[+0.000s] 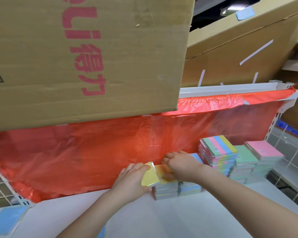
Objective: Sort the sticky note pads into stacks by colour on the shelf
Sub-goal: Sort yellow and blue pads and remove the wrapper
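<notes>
At about 8 o'clock in the view, in the low left corner, a blue pad point(6, 222) lies apart from the others, not yet in a stack.

Toward the middle, at about 6 o'clock, the left hand point(132, 182) holds a yellow pad point(150, 175); its thumb and fingers are curled round the edges of the pad, which is tilted and lifted a little above the low stack point(177, 189) under it. I judge that this pad is being put on, or squared with, that stack.

Just to the right, the right hand point(181, 164) rests on top of the same low stack, near the red plastic sheet point(76, 152) at the back. Its fingers are bent downward, but whether they pinch a pad or only press on it I cannot tell.

At about 3 o'clock stand three finished-looking stacks side by side, touching: a striped stack point(218, 152), the tallest, then a green stack point(244, 162), then a pink stack point(263, 152). All stand on the white shelf point(187, 220).

So the task seems more than half done: three colours are stacked, the yellow one is in work, and at least the blue pad on the left is left to sort. A cardboard box point(76, 57) hides the upper left part of the view.
</notes>
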Demonstrator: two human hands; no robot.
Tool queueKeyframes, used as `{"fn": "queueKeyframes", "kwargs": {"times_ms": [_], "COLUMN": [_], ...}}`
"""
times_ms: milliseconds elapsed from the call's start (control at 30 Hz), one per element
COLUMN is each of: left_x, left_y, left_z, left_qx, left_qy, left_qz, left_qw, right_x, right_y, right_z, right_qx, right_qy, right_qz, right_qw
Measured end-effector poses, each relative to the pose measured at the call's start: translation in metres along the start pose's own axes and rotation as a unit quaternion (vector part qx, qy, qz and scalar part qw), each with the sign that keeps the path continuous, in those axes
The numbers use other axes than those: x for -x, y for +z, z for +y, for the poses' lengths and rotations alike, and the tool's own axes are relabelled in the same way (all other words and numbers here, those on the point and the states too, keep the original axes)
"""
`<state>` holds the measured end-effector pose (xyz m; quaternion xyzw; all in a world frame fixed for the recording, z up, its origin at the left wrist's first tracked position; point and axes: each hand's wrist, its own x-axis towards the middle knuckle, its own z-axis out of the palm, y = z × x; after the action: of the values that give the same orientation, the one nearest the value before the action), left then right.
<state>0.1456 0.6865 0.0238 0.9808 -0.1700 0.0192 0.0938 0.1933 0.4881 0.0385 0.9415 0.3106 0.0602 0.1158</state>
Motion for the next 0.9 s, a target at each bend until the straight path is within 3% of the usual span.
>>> {"fn": "queueKeyframes", "kwargs": {"times_ms": [133, 433, 900], "left_x": [-0.021, -0.055, -0.053], "left_y": [0.0, 0.022, 0.032], "left_z": [0.012, 0.039, 0.037], "left_qx": [0.01, 0.003, 0.044], "left_qy": [0.003, 0.023, 0.045], "left_qz": [-0.012, -0.058, -0.062], "left_qw": [1.0, 0.998, 0.996], "right_x": [0.019, 0.06, 0.074], "right_y": [-0.02, -0.015, -0.016], "right_z": [0.017, 0.035, 0.019], "right_qx": [-0.067, -0.133, -0.163], "right_qy": [0.049, 0.102, 0.08], "right_qz": [0.05, 0.072, 0.082], "right_qw": [0.995, 0.983, 0.98]}}
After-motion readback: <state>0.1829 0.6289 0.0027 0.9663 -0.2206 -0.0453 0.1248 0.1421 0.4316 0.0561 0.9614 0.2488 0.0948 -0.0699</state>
